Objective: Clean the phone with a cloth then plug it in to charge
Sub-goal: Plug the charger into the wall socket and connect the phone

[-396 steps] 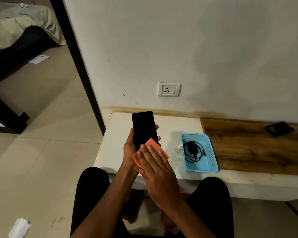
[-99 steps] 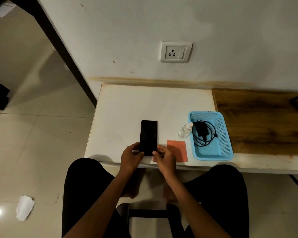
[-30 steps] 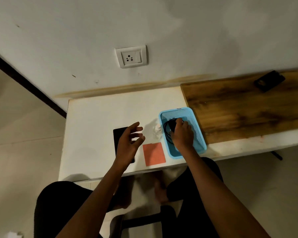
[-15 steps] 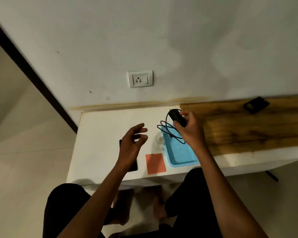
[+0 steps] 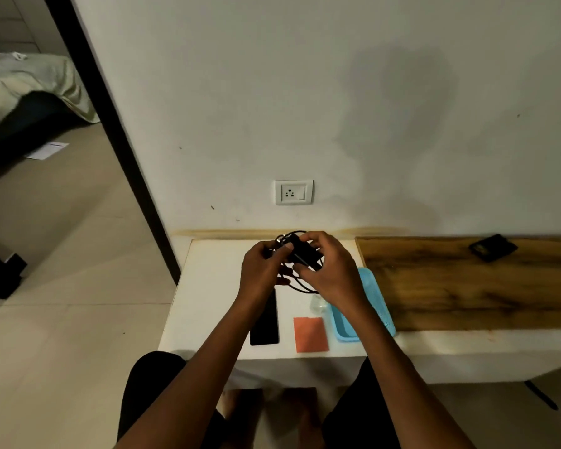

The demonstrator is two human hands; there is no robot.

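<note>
Holding the black charger (image 5: 303,254) up over the back of the white surface (image 5: 208,286), I have both hands on it. My right hand (image 5: 329,270) has its grip clamped around the charger's block, thumb and fingers wrapped over it. My left hand (image 5: 261,268) is pinched closed on the cable (image 5: 300,288) close to the block, and loose loops of that cable hang down between my two hands and arc over the top of them. I cannot make out the plug pins or the cable's far end, since my fingers cover them.

Below my left wrist the phone (image 5: 266,322) lies flat and dark on the surface, lengthwise toward the front edge, its upper end hidden behind my forearm. Just beside it to the right sits the orange cloth (image 5: 310,334), flat and near the front edge, apart from the phone. Further right is the blue basket (image 5: 378,296), partly covered by my right forearm, with a small clear bottle (image 5: 318,303) standing against its left wall.

On the wall above the back edge is the white socket (image 5: 294,192), with nothing in it. The brown wooden section (image 5: 467,286) of the surface runs off to the right, and a small black object (image 5: 492,247) rests near its back edge.
</note>
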